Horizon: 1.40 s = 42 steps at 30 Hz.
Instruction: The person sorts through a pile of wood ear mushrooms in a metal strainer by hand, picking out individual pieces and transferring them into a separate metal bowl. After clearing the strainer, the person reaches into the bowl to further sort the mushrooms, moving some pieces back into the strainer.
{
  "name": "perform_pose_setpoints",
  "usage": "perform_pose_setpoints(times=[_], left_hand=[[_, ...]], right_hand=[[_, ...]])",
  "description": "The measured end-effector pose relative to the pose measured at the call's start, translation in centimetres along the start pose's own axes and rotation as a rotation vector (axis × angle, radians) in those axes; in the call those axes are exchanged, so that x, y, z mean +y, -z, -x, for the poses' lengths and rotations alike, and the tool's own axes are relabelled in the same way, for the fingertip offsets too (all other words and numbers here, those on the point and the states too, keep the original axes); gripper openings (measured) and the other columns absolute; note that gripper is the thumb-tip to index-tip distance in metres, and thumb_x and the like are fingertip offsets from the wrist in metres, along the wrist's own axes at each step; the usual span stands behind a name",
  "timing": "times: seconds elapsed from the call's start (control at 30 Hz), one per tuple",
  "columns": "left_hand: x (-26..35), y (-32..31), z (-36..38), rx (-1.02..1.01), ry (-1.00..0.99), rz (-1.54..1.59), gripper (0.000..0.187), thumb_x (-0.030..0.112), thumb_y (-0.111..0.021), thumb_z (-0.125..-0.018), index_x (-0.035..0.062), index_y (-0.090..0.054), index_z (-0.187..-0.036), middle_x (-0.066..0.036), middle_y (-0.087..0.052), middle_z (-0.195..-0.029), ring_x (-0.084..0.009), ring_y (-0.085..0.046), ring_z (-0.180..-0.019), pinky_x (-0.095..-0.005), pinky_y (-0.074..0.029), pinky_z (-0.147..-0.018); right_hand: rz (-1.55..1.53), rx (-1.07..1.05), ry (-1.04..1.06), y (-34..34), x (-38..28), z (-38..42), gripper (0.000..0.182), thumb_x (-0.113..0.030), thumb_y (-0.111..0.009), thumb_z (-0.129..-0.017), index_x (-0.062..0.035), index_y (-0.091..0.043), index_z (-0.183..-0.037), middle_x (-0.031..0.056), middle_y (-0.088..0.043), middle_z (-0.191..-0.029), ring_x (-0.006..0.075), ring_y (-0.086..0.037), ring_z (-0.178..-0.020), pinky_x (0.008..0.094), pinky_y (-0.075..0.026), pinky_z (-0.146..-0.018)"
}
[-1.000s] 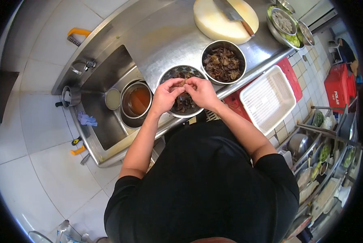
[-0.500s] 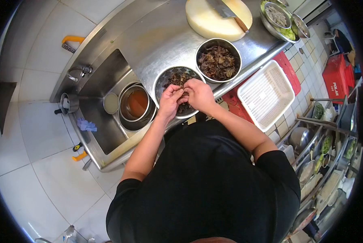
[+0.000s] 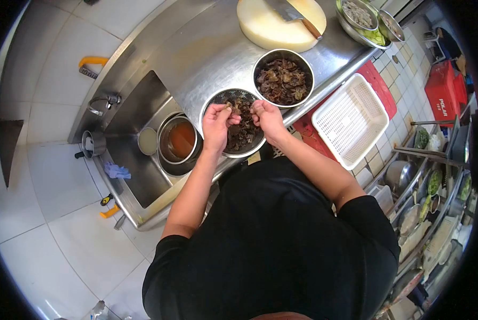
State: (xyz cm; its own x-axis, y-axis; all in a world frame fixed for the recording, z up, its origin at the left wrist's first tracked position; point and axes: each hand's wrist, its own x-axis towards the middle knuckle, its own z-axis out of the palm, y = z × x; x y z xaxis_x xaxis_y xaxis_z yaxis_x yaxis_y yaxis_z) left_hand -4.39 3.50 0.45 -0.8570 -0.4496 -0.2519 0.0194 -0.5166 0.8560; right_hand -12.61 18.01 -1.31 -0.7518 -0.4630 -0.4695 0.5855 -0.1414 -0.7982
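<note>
Dark brown wood ear mushrooms [image 3: 242, 132] lie in a perforated metal colander [image 3: 217, 97] at the counter's edge. Over its left side, my left hand [image 3: 216, 127] pinches a ragged piece of wood ear. My right hand [image 3: 270, 120] is closed in a pinch above the colander's right side; whatever lies between its fingertips is too small to make out. The two hands are apart. Just beyond the right hand stands a round steel pot [image 3: 256, 68] filled with more wood ear pieces [image 3: 283, 81].
Left is a sink [image 3: 143, 188] with nested bowls of brownish liquid [image 3: 181, 141]. A cleaver [image 3: 293, 15] rests on a round cutting board [image 3: 252, 24] at the back. A white plastic basket [image 3: 351, 120] stands at the right, over something red.
My hands, together over the colander before, have separated, the left going left and the right going right. The view has shifted slightly.
</note>
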Motion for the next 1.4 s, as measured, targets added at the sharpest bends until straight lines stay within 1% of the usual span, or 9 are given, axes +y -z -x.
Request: perform_pose_setpoints(times=[0.1,0.27,0.47,0.53,0.67,0.87,1.07,1.23,1.4], left_hand=[[1.7,-0.6,-0.7,0.029,-0.093,-0.085,0.01,0.006,-0.062,-0.099,0.0003,-0.057,-0.105,-0.011,-0.069,-0.09,-0.0166,-0.07,-0.077,-0.0279,-0.059,-0.072],[4.6,-5.0,-2.8,-0.135,-0.159,-0.334,0.026,0.012,-0.068,-0.096,-0.0051,-0.06,-0.115,-0.014,-0.071,-0.107,-0.0186,-0.07,-0.084,-0.0316,-0.058,-0.078],[7.0,-1.7,-5.0,-0.245,-0.25,-1.226,0.026,0.026,-0.078,-0.084,0.0047,-0.071,-0.096,-0.013,-0.074,-0.098,-0.0256,-0.07,-0.082,-0.0388,-0.055,-0.076],[5.6,-0.2,-3.8,-0.35,0.068,-1.507,0.024,0.026,-0.08,-0.078,0.0081,-0.073,-0.092,-0.015,-0.073,-0.093,-0.0313,-0.07,-0.088,-0.0413,-0.055,-0.079],[-1.2,4.9,-1.2,-0.308,-0.121,-1.704,0.024,0.021,-0.08,-0.077,0.009,-0.072,-0.097,-0.015,-0.067,-0.092,-0.0369,-0.067,-0.1,-0.0456,-0.054,-0.087],[2.6,4.6,-0.3,-0.098,0.135,-1.187,0.02,0.018,-0.078,-0.084,0.0042,-0.074,-0.098,-0.012,-0.073,-0.081,-0.0224,-0.068,-0.077,-0.0348,-0.053,-0.072],[5.9,-2.3,-2.3,-0.285,-0.103,-0.563,0.029,0.016,-0.07,-0.094,0.0034,-0.07,-0.12,-0.01,-0.076,-0.095,-0.0153,-0.069,-0.084,-0.0296,-0.055,-0.076],[5.6,-0.2,-2.7,-0.259,-0.167,-1.193,0.033,0.013,-0.068,-0.095,0.0041,-0.066,-0.126,-0.01,-0.074,-0.111,-0.0174,-0.069,-0.097,-0.0346,-0.055,-0.085],[3.7,4.3,-0.1,-0.386,0.134,-1.381,0.032,0.011,-0.072,-0.091,0.003,-0.066,-0.122,-0.006,-0.073,-0.107,-0.0162,-0.068,-0.095,-0.0328,-0.054,-0.085]], right_hand=[[0.105,-0.006,0.076,0.6,-0.1,-0.2,0.012,-0.015,-0.057,-0.104,-0.0066,-0.063,-0.099,-0.0013,-0.06,-0.08,0.0068,-0.05,-0.066,0.0225,-0.042,-0.062],[1.023,-0.137,0.215,0.4,0.0,1.5,0.016,-0.02,-0.072,-0.088,-0.005,-0.071,-0.096,0.0165,-0.072,-0.097,0.0294,-0.072,-0.087,0.0415,-0.055,-0.077],[1.708,-0.282,0.42,1.0,1.4,1.8,0.026,-0.017,-0.075,-0.08,-0.0025,-0.065,-0.099,0.0194,-0.069,-0.1,0.033,-0.069,-0.099,0.0439,-0.057,-0.083],[1.716,-0.232,0.425,0.7,1.1,2.2,0.033,-0.019,-0.076,-0.079,-0.0018,-0.063,-0.103,0.0201,-0.068,-0.106,0.0332,-0.069,-0.101,0.0434,-0.057,-0.084],[1.633,-0.248,0.428,0.1,0.6,2.1,0.036,-0.021,-0.076,-0.081,-0.0015,-0.061,-0.107,0.0226,-0.066,-0.11,0.035,-0.068,-0.103,0.044,-0.056,-0.087],[1.397,-0.251,0.288,-0.5,-0.5,1.4,0.038,-0.024,-0.074,-0.084,-0.003,-0.062,-0.114,0.0198,-0.067,-0.108,0.0368,-0.067,-0.105,0.0468,-0.054,-0.091],[1.426,-0.514,0.491,-1.5,1.4,1.2,0.027,-0.024,-0.074,-0.082,-0.006,-0.07,-0.102,0.0179,-0.067,-0.106,0.0346,-0.068,-0.101,0.0452,-0.054,-0.092],[1.785,-0.531,0.544,-2.6,4.0,0.9,0.025,-0.027,-0.078,-0.08,-0.0148,-0.077,-0.103,0.0135,-0.066,-0.101,0.0311,-0.065,-0.103,0.0416,-0.054,-0.089],[1.15,-0.485,0.424,-1.1,2.0,-0.4,0.022,-0.026,-0.077,-0.082,-0.0071,-0.075,-0.093,0.016,-0.072,-0.09,0.0325,-0.07,-0.088,0.0418,-0.054,-0.081]])
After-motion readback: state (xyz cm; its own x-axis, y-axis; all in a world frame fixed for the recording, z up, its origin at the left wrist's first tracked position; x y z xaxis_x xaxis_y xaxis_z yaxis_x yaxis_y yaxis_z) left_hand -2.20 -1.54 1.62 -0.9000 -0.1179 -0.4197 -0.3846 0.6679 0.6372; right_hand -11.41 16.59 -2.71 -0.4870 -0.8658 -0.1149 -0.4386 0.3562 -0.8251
